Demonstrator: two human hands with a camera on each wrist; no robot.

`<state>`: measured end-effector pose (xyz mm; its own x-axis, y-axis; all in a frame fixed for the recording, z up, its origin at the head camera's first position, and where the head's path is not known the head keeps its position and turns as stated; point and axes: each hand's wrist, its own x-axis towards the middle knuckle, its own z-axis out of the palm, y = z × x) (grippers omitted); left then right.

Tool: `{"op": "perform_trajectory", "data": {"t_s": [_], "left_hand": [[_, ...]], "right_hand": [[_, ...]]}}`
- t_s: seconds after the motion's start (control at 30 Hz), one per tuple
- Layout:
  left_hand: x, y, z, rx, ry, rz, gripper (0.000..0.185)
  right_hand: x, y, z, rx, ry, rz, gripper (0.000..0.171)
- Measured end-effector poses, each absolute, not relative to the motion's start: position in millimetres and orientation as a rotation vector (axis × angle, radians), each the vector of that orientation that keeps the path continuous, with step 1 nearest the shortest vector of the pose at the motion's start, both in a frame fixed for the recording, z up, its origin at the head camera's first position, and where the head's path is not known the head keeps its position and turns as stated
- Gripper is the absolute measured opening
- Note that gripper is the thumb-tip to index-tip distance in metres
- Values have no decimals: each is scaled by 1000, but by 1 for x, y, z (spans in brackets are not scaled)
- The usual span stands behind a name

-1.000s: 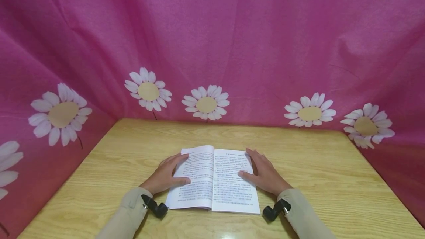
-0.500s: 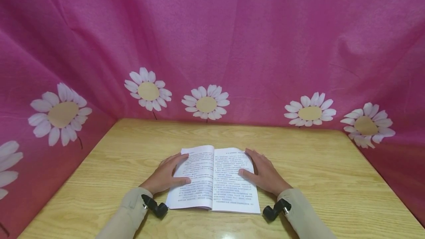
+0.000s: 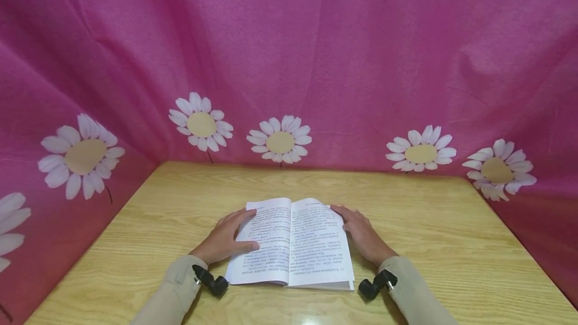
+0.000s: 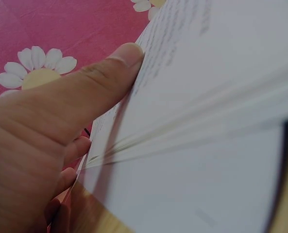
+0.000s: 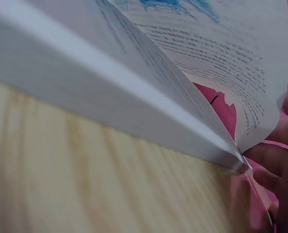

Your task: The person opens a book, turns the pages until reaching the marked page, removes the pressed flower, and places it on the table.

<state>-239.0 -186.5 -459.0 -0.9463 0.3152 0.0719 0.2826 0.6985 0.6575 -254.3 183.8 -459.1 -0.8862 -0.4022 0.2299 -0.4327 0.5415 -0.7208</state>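
An open book (image 3: 266,262) lies on the table, covered in small print. My left hand (image 3: 221,239) rests at its left edge, with thumb and index fingertip on the left page; in the left wrist view the thumb (image 4: 100,82) is straight across the paper. My right hand (image 3: 363,234) is at the right edge, pinching the outer side of a right-hand page (image 3: 316,255) that stands raised off the pages beneath. In the right wrist view this lifted page (image 5: 211,53) bows upward, showing print and a blue picture; the fingers are partly cut off at the frame's side.
The light wooden table (image 3: 429,224) extends around the book. A pink cloth (image 3: 316,54) printed with white daisies hangs behind and along both sides. A small black camera (image 3: 212,282) sits on the left cuff and another black camera (image 3: 377,285) on the right.
The right-hand page has risen from flat, its upper corner bowing first, then its outer edge. My right thumb has slid outward from the page to its edge. The left hand has stayed still.
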Motion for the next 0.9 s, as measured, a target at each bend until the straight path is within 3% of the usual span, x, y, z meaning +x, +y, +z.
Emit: {"op": "perform_trajectory", "data": {"t_s": [0.3,0.9], "left_hand": [[-239,-186,-461,506,2858,1087,91],[-238,-185,-458,489,2859,1064,91]], "right_hand": [[-251,186,-458,717,-2705,1465,62],[-251,185,-457,726,-2737,1338,57]]}}
